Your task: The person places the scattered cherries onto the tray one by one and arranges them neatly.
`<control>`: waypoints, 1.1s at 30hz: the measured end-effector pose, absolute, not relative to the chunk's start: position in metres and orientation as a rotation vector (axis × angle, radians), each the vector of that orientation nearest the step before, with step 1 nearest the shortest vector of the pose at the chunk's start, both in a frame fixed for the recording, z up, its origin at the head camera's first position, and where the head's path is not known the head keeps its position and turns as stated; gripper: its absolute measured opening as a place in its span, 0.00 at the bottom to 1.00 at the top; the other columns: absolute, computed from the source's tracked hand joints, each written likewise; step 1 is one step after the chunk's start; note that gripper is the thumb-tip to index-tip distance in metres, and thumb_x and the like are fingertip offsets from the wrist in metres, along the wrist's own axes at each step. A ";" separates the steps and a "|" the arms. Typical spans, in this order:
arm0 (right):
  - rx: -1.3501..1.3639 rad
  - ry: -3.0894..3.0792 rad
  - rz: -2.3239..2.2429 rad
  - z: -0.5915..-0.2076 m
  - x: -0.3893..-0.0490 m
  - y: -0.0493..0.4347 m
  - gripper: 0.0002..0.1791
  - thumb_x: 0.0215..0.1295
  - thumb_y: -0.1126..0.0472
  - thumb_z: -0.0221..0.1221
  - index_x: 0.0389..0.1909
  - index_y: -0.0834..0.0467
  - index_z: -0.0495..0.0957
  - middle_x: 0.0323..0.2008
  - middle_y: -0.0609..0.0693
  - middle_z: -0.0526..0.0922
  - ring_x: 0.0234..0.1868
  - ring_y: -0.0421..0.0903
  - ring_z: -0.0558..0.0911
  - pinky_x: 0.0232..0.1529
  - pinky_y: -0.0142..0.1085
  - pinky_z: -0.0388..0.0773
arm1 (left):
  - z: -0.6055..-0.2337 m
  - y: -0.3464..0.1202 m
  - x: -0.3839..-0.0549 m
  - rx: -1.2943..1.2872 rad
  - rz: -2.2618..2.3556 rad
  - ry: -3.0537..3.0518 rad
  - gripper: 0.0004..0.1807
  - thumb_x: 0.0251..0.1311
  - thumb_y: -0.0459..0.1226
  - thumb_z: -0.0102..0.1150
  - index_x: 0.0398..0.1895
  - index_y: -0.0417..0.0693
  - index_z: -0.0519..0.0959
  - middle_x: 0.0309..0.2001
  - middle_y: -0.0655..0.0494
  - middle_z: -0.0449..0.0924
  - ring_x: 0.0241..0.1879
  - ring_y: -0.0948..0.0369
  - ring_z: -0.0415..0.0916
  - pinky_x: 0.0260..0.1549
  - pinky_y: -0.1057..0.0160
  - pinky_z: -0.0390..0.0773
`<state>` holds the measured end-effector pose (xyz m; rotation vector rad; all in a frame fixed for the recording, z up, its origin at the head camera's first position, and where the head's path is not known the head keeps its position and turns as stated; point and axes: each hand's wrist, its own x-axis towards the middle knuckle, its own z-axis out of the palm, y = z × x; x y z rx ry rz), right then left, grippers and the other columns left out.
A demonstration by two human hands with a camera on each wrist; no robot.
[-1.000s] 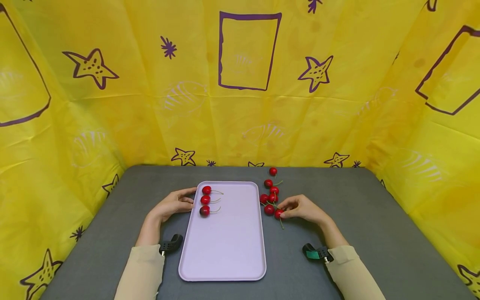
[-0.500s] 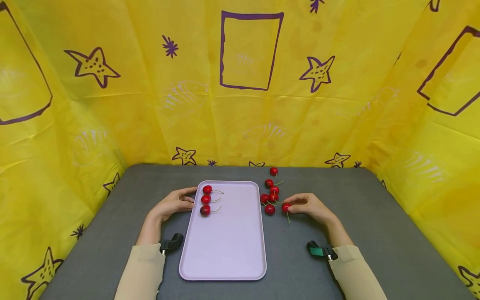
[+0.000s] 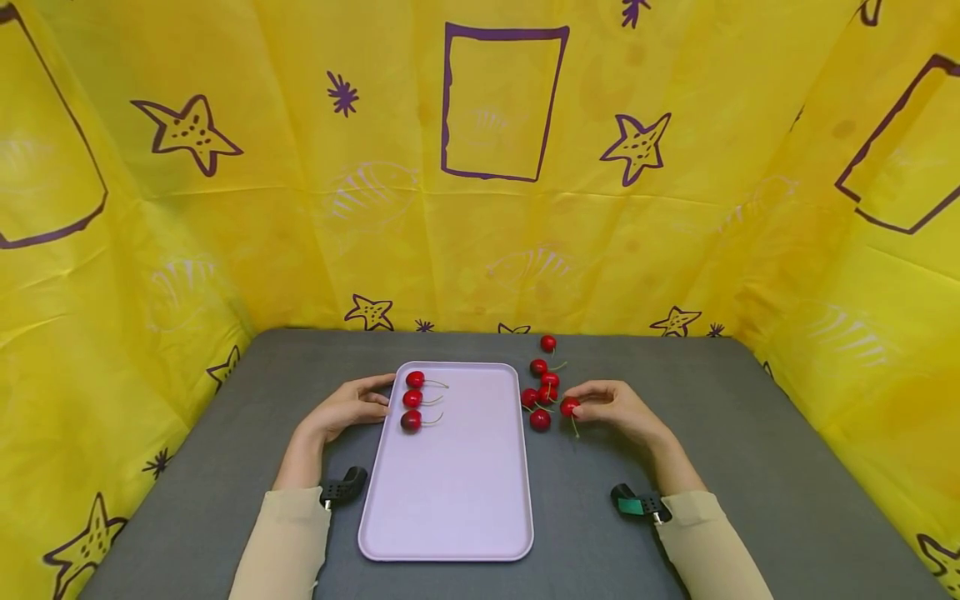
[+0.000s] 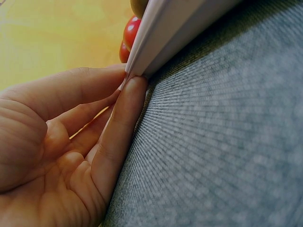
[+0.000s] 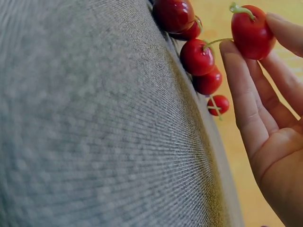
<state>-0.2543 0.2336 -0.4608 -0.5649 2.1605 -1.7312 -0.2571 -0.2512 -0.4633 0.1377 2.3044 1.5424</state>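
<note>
My right hand [image 3: 618, 408] pinches a red cherry [image 3: 570, 407] between thumb and fingertips, its green stem hanging down in the head view. In the right wrist view this cherry [image 5: 253, 33] is held beside the loose ones. My left hand [image 3: 348, 408] is at the upper left edge of the pale lilac tray [image 3: 450, 500]. The left wrist view shows its thumb and a finger meeting at the tray's rim [image 4: 142, 52]. On the tray, three cherries [image 3: 412, 399] form a column at the upper left, stems pointing right; the lowest is darker on one side.
Several more cherries [image 3: 548, 393] lie loosely grouped on the grey tabletop [image 3: 712, 433], just right of the tray's upper corner. One cherry [image 3: 548, 343] sits apart near the back edge. A yellow patterned curtain [image 3: 337, 250] surrounds the table at the back and sides.
My right hand has drawn a cherry away from the group to the right, then raised it slightly. The left hand and tray have stayed in place.
</note>
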 end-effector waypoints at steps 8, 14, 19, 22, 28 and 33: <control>-0.609 2.124 -1.759 -0.453 -0.252 0.225 0.22 0.64 0.65 0.62 0.55 0.73 0.76 0.40 0.38 0.89 0.39 0.35 0.86 0.43 0.32 0.84 | -0.465 -0.251 -0.257 0.156 1.556 2.280 0.40 0.60 0.35 0.64 0.75 0.43 0.60 0.47 0.44 0.79 0.42 0.60 0.77 0.45 0.68 0.83; -0.627 2.088 -1.796 -0.450 -0.254 0.213 0.20 0.64 0.66 0.60 0.55 0.73 0.76 0.43 0.40 0.88 0.39 0.36 0.86 0.44 0.31 0.83 | -0.464 -0.250 -0.257 0.158 1.571 2.260 0.39 0.60 0.34 0.63 0.74 0.42 0.60 0.47 0.45 0.80 0.42 0.62 0.78 0.44 0.69 0.83; -0.635 2.098 -1.790 -0.447 -0.255 0.202 0.20 0.65 0.66 0.59 0.55 0.71 0.77 0.42 0.39 0.87 0.39 0.35 0.85 0.44 0.32 0.83 | -0.463 -0.250 -0.256 0.179 1.573 2.258 0.39 0.60 0.34 0.62 0.75 0.41 0.59 0.47 0.44 0.79 0.42 0.61 0.77 0.45 0.69 0.83; -0.645 2.114 -1.780 -0.442 -0.255 0.193 0.20 0.65 0.65 0.59 0.56 0.70 0.77 0.41 0.38 0.87 0.38 0.35 0.84 0.44 0.33 0.83 | -0.463 -0.249 -0.256 0.156 1.578 2.256 0.39 0.60 0.34 0.63 0.75 0.42 0.60 0.46 0.45 0.79 0.42 0.62 0.77 0.45 0.69 0.83; -0.670 2.122 -1.786 -0.431 -0.259 0.171 0.21 0.66 0.62 0.59 0.57 0.68 0.77 0.43 0.39 0.87 0.38 0.39 0.84 0.45 0.36 0.84 | -0.463 -0.250 -0.257 0.138 1.565 2.271 0.39 0.59 0.34 0.64 0.75 0.42 0.60 0.46 0.46 0.79 0.42 0.61 0.77 0.45 0.68 0.84; -0.677 2.032 -1.873 -0.423 -0.262 0.149 0.21 0.65 0.64 0.59 0.57 0.69 0.75 0.41 0.41 0.88 0.37 0.42 0.86 0.42 0.39 0.85 | -0.463 -0.250 -0.258 0.144 1.558 2.281 0.39 0.59 0.34 0.64 0.75 0.43 0.60 0.46 0.44 0.80 0.42 0.60 0.77 0.46 0.66 0.84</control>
